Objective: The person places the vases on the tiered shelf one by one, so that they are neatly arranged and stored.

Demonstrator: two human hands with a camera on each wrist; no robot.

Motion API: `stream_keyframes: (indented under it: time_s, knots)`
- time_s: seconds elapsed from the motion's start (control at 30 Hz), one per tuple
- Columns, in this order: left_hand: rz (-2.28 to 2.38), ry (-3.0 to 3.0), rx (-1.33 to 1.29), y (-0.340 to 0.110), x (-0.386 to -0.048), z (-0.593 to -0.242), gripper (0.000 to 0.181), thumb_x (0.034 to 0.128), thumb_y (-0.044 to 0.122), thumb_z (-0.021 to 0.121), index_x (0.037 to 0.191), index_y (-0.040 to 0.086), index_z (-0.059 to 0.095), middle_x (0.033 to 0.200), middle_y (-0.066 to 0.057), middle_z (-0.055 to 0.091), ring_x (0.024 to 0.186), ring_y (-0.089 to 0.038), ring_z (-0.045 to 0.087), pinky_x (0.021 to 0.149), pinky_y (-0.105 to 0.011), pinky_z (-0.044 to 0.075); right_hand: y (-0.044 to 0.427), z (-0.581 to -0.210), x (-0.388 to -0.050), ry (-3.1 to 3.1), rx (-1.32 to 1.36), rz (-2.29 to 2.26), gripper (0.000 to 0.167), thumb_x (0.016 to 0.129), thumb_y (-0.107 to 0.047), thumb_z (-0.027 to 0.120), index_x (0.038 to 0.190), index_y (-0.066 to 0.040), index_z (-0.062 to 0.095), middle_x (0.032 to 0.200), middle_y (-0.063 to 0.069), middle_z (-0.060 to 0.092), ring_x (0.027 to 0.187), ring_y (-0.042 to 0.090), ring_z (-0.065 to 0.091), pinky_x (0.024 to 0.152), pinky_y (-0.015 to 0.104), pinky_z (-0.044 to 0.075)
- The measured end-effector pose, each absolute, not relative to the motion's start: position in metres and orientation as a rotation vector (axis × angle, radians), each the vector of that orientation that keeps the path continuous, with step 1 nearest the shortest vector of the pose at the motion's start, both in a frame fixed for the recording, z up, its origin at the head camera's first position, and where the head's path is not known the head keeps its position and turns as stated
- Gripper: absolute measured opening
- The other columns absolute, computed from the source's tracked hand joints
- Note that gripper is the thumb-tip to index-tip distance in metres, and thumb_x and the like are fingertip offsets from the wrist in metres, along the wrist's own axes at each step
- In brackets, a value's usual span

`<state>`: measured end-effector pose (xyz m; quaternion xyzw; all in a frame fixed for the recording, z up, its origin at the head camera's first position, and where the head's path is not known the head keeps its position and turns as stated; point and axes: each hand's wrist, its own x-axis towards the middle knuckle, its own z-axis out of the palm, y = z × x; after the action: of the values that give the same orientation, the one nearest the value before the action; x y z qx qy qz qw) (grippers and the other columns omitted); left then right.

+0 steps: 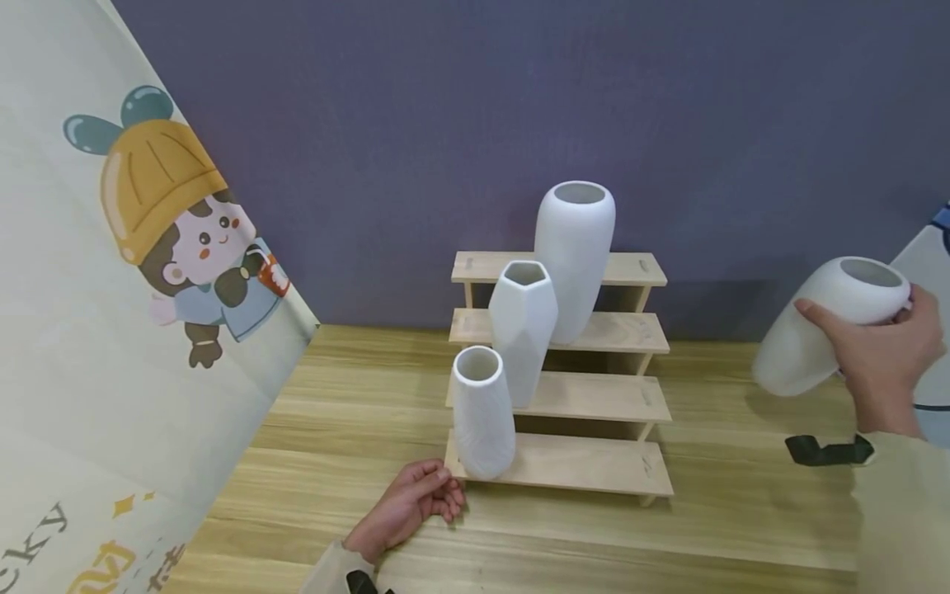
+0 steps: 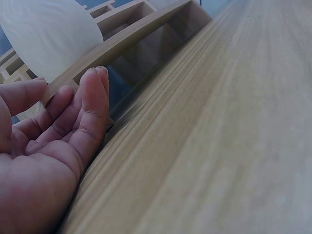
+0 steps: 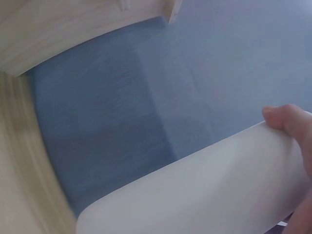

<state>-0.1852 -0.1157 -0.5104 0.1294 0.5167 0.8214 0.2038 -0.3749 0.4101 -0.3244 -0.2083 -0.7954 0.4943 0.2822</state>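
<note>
My right hand (image 1: 886, 355) grips a smooth white vase (image 1: 797, 342) near its mouth, at the right of the head view. The vase is tilted, its base toward the lower left; the right wrist view shows its side (image 3: 195, 190) with my thumb across it. My left hand (image 1: 416, 503) pinches the front left corner of a tiered wooden display stand (image 1: 586, 462). In the left wrist view the thumb and fingertips meet at the board's edge. On the stand, a short textured vase (image 1: 482, 421), a faceted vase (image 1: 523, 330) and a tall smooth vase (image 1: 575, 256) stand stepwise upward.
The wood-grain tabletop (image 1: 312, 412) runs under the stand to a dark blue-grey backdrop (image 1: 371, 165). A white panel with a cartoon figure (image 1: 208, 247) leans in on the left. Another printed panel (image 1: 931, 330) lies behind my right hand.
</note>
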Motion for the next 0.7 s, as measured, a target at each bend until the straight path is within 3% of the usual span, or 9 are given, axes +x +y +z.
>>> stream_keyframes:
  time_s: [0.33, 0.57, 0.7]
  knots:
    - [2.295, 1.439, 0.354, -0.116, -0.184, -0.510, 0.024, 0.1089, 0.013, 0.037, 0.101, 0.009, 0.058, 0.095, 0.002, 0.073, 0.083, -0.006, 0.069, 0.071, -0.019, 0.058, 0.399, -0.306, -0.371, -2.124, -0.463, 1.304, 0.083, 0.078, -0.033, 0.081, 0.148, -0.035, 0.036, 0.134, -0.025, 0.042, 0.115, -0.009, 0.044, 0.115, 0.024, 0.040]
    - [2.291, 1.434, 0.354, -0.116, -0.185, -0.511, 0.024, 0.1087, 0.012, 0.036, 0.100, 0.009, 0.058, 0.095, 0.002, 0.073, 0.083, -0.006, 0.069, 0.071, -0.019, 0.059, 0.392, -0.292, -0.369, -2.083, -0.446, 1.364, 0.084, 0.075, -0.024, 0.084, 0.146, -0.033, 0.040, 0.130, -0.024, 0.046, 0.109, -0.009, 0.047, 0.104, 0.017, 0.040]
    - [2.295, 1.432, 0.361, -0.116, -0.184, -0.511, 0.023, 0.1087, 0.013, 0.037, 0.100, 0.009, 0.059, 0.095, 0.002, 0.073, 0.083, -0.006, 0.069, 0.071, -0.019, 0.059, 0.389, -0.282, -0.370, -2.122, -0.453, 1.359, 0.084, 0.077, -0.027, 0.083, 0.147, -0.036, 0.036, 0.134, -0.023, 0.043, 0.114, -0.008, 0.046, 0.111, 0.022, 0.041]
